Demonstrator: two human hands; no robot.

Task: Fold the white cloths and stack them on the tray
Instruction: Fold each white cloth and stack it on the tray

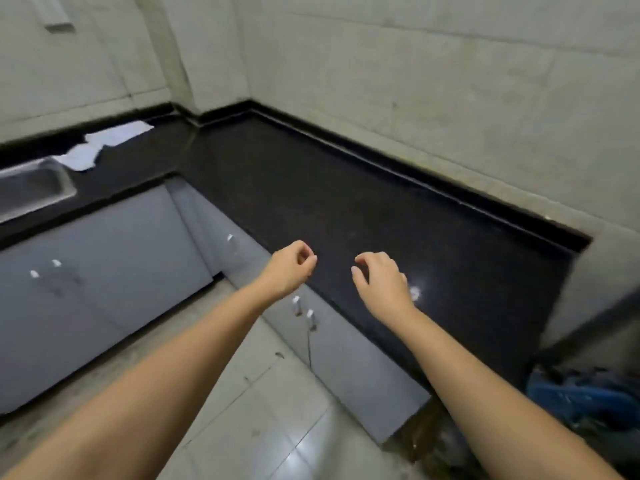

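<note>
Both grips, the left hand (289, 268) and the right hand (382, 284), hold nothing, fingers loosely curled over the near desk (346, 188), while the white cloths (104, 143), likely soft and light, lie far left by the sink (34, 188), best pinched at corners.

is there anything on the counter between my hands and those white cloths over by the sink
Nothing visible. Both the left hand and right hand hover, holding nothing, over the bare black speckled stone countertop. It runs unobstructed round the corner to the crumpled white cloths beside the steel sink. No tray is in view.
</note>
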